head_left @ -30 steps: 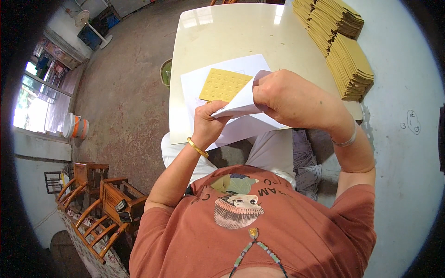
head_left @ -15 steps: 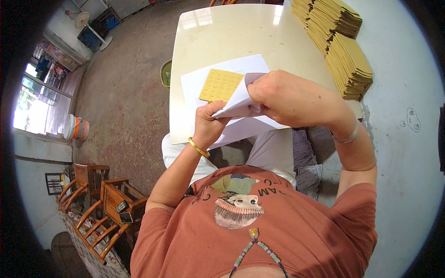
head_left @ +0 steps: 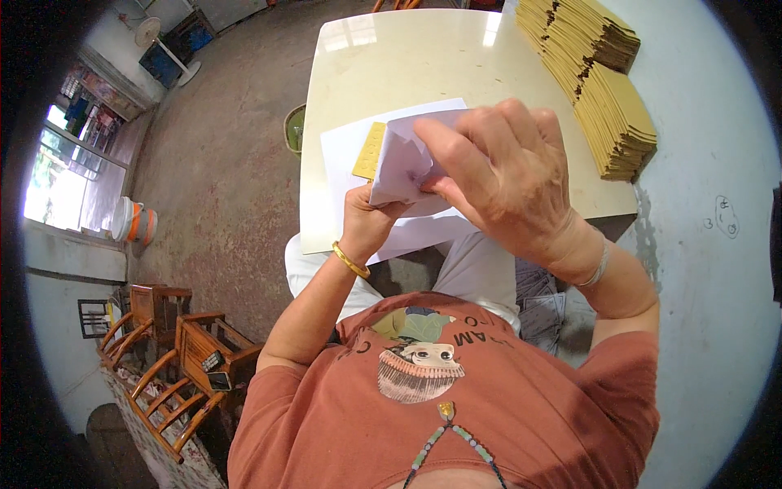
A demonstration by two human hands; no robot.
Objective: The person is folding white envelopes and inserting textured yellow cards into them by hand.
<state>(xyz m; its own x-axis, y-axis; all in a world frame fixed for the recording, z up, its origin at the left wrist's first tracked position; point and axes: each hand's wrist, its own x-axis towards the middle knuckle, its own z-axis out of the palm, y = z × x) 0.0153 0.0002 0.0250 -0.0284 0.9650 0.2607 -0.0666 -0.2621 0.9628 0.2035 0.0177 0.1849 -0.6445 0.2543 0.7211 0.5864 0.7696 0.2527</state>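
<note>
A yellow embossed card (head_left: 371, 155) with rows of round raised marks stands tilted over the table, mostly covered by a folded white paper sheet (head_left: 399, 159). My left hand (head_left: 371, 218) is closed on the lower edge of both, thumb uppermost. On the sheet's right side, my right hand (head_left: 505, 167) has its index finger bent over the upper part and its thumb against the lower inner face. Its other fingers are curled, and part of the sheet is hidden behind them. Beneath lies more white paper (head_left: 338, 163), flat on the cream table (head_left: 383, 61).
Stacks of yellow cards (head_left: 615, 122) line the table's right side by the wall. A green bin (head_left: 294, 129) stands at the left edge. On the floor, printed sheets (head_left: 542, 314) lie to the right of my legs. Wooden chairs (head_left: 191, 350) are at lower left.
The white sheet has swung left across the yellow card, covering most of it. My right hand has turned, its thumb and index finger now farther apart. My left hand keeps its hold.
</note>
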